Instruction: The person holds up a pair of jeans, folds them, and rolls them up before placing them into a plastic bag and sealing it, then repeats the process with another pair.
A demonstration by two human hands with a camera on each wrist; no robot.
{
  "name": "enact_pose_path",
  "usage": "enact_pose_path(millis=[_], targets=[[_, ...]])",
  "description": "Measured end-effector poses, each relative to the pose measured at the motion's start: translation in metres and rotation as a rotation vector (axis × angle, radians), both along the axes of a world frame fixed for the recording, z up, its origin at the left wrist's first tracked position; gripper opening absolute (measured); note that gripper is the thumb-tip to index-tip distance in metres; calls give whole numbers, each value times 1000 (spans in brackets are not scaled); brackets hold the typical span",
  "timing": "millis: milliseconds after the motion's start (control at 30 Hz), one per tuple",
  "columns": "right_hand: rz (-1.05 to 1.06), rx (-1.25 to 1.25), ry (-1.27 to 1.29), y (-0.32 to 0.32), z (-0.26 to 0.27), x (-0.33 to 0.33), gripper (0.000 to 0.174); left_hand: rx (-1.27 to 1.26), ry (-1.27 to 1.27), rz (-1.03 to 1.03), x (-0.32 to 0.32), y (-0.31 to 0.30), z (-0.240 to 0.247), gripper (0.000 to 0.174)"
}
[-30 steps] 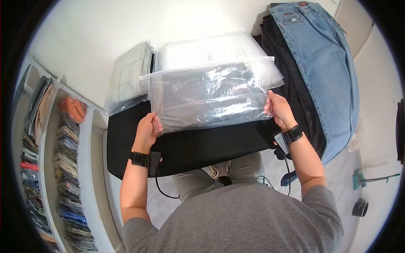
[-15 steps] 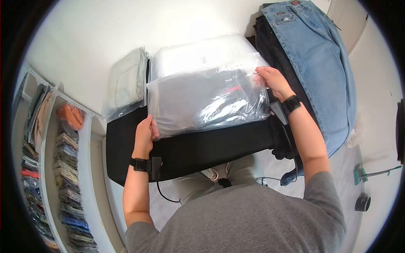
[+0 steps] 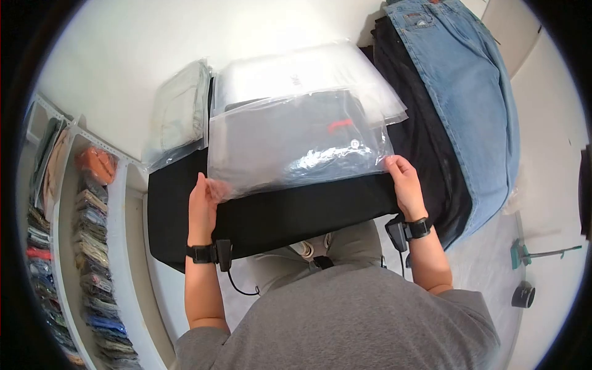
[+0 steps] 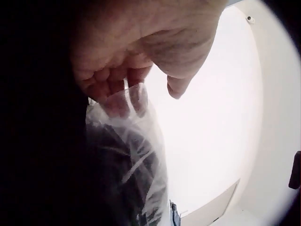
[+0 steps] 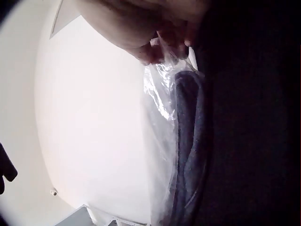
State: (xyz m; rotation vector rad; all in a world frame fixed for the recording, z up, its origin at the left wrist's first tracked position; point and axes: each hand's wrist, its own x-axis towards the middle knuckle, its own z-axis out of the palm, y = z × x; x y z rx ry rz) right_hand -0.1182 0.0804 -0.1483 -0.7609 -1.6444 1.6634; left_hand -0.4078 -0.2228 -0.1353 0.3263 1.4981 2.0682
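A clear plastic bag with a folded dark garment inside lies toward the front of the black-covered table. A red mark shows on it near the right side. At the bag's front left corner is my left hand, fingers showing through the film; in the left wrist view its thumb stands apart from the plastic. My right hand pinches the front right corner between thumb and fingers. The right wrist view shows the dark blue folded edge of the garment inside the bag, below that hand.
Behind lies a pile of frosted bags, partly covered by this bag. A bagged pale garment is at the left. Blue jeans lie over black garments at the right. Shelves with bagged clothes stand at far left.
My right hand went up to the bag's back right edge, then came down to its front right corner. The bag now lies flatter, and the left thumb has lifted from the corner.
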Motion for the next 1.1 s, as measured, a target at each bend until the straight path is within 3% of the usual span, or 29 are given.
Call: enact_pose_path(millis=[100,200,300,433,500,567,633,667,733,800,867,967,1033,1100], targets=[[-122,12,70,-3,-6,-11,20,-91,320,8,3,-11,-16,32],[-92,80,211,-1,-6,-19,23,81,257,189,16,2,-10,32],[-228,120,189,-13,12,-21,27,-8,366,205,27,0,1,32],[-389,227,14,-26,21,4,31,-95,355,230,49,-8,4,33],[-377,187,-89,-24,1,19,29,-328,306,212,59,-9,0,35],[-346,162,-181,-24,-4,23,27,-330,289,189,59,-11,-11,35],[-460,247,3,-26,-1,23,17,-322,274,199,61,-9,-9,36],[-598,498,-46,-40,22,17,11,-326,271,201,62,-9,-8,36],[-603,875,22,-66,49,7,20,-329,242,234,62,-8,-7,36],[-35,1111,-160,-87,64,5,32,-331,253,243,64,-7,-9,36],[157,1258,-409,-109,65,-18,40,-334,269,249,62,-11,-8,37],[127,1344,-507,-101,49,-37,41,-479,325,185,62,-19,8,27],[118,1365,-518,-96,50,-41,40,-777,1221,639,72,-13,37,17],[115,1399,-546,-91,49,-45,39,-737,1294,301,91,1,81,30]])
